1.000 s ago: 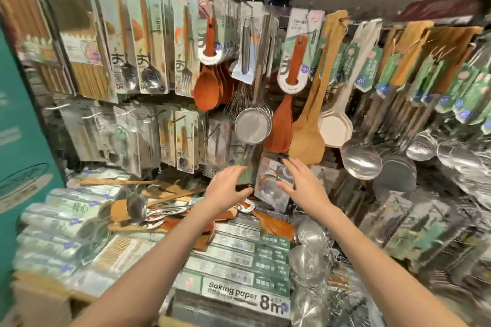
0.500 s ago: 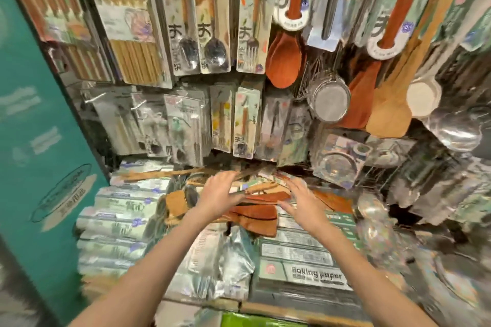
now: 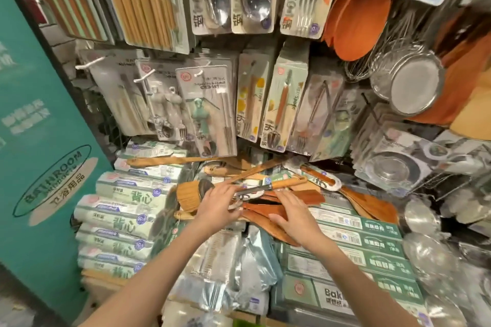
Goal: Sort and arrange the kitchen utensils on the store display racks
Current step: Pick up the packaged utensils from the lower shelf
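Left hand [image 3: 219, 206]: pinching a wood-handled utensil [image 3: 268, 186] — handle toward 2 o'clock.
Right hand [image 3: 292, 216]: fingers spread — flat on reddish wooden spatulas [image 3: 300, 198].

Two bare forearms enter from the bottom edge of the view, with no sleeve showing anywhere along them. The left hand [image 3: 218, 206] and the right hand [image 3: 293, 216] wear no gloves, rings, watch or bracelet. The fingernails look short and unpainted, though blur softens the detail.
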{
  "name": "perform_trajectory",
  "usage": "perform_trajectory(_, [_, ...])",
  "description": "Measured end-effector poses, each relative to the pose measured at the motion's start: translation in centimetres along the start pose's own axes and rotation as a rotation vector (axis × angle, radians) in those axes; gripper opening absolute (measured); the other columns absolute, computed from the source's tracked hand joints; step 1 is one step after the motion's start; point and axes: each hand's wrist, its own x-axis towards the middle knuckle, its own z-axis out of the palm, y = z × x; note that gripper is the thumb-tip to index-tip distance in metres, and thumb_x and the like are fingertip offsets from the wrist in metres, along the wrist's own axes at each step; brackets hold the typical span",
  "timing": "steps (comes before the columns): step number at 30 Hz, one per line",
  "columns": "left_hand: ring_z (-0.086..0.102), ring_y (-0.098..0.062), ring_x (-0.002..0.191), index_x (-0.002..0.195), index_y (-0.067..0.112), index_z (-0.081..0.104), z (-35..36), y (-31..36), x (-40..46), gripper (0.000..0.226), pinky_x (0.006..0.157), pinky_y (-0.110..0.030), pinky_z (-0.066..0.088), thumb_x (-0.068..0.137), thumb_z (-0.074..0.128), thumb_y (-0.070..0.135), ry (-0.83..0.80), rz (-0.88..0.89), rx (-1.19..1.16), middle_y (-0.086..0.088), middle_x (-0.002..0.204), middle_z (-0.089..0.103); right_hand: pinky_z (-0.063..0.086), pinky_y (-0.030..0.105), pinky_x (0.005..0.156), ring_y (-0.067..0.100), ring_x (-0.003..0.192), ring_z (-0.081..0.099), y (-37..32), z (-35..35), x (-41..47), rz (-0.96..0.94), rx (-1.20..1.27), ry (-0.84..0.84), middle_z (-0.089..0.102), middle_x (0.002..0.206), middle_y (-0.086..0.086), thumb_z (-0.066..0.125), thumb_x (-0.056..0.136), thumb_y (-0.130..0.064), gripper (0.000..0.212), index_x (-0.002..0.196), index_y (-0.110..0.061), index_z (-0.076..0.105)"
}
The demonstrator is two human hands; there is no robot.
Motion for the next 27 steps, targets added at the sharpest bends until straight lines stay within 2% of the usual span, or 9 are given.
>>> perform_trajectory(9, [0.035, -0.021, 0.133, 0.138, 0.021, 0.039, 5.8, -2.0, 8.5, 0.054, 0.111, -0.034, 0.024, 0.088, 0.053, 0.037, -0.068, 0.069, 0.013, -0.003, 0.142, 0.043, 0.009, 0.038, 0.119, 0.011, 0.144, 0.009, 1.9, 4.6, 5.7, 0.060, -0.001, -0.013, 0.015, 0.157, -0.007, 0.043, 0.096, -0.045, 0.062, 0.149, -0.026, 0.019])
perform_trajectory(14, [0.041, -0.024, 0.124, 0.134, 0.022, 0.046, 8.7, -1.1, 11.4, 0.038, 0.102, -0.035, 0.031, 0.097, 0.039, 0.028, -0.081, 0.038, -0.031, -0.004, 0.135, 0.049, 0.015, 0.031, 0.116, 0.011, 0.139, 0.022, 3.5, 5.7, 5.8, 0.100, 0.019, 0.062, 0.029, 0.151, -0.007, 0.050, 0.093, -0.044, 0.060, 0.146, -0.028, 0.026])
perform_trajectory(16, [0.043, -0.025, 0.119, 0.128, 0.023, 0.053, 9.1, -1.1, 12.1, 0.033, 0.098, -0.036, 0.034, 0.097, 0.043, 0.025, -0.046, -0.003, -0.074, -0.004, 0.129, 0.053, 0.018, 0.027, 0.113, 0.012, 0.135, 0.027, 4.0, 6.1, 5.2, 0.099, 0.020, 0.110, 0.034, 0.147, -0.007, 0.052, 0.092, -0.041, 0.059, 0.145, -0.026, 0.030])
perform_trajectory(20, [0.051, -0.023, 0.110, 0.109, 0.014, 0.064, 8.7, -0.7, 12.7, 0.020, 0.089, -0.031, 0.037, 0.091, 0.054, 0.014, -0.015, -0.044, -0.232, -0.006, 0.115, 0.059, 0.023, 0.026, 0.112, 0.013, 0.132, 0.030, 4.1, 6.1, 4.8, 0.108, 0.012, 0.132, 0.038, 0.142, -0.003, 0.051, 0.095, -0.035, 0.054, 0.144, -0.021, 0.034])
perform_trajectory(23, [0.060, -0.020, 0.090, 0.100, 0.015, 0.061, 7.6, -0.3, 12.6, 0.011, 0.080, -0.034, 0.049, 0.092, 0.054, 0.015, -0.013, -0.109, -0.271, -0.004, 0.104, 0.062, 0.028, 0.027, 0.108, 0.014, 0.127, 0.033, 4.0, 5.8, 4.6, 0.119, 0.038, 0.135, 0.041, 0.137, -0.003, 0.047, 0.096, -0.035, 0.050, 0.141, -0.017, 0.038])
perform_trajectory(27, [0.060, -0.020, 0.089, 0.108, 0.017, 0.053, 5.5, -0.2, 12.4, 0.015, 0.076, -0.036, 0.052, 0.093, 0.050, 0.016, -0.088, -0.084, -0.197, -0.003, 0.104, 0.060, 0.029, 0.021, 0.101, 0.010, 0.121, 0.035, 4.1, 4.8, 4.7, 0.159, 0.078, 0.110, 0.043, 0.130, -0.005, 0.045, 0.097, -0.036, 0.044, 0.137, -0.018, 0.042])
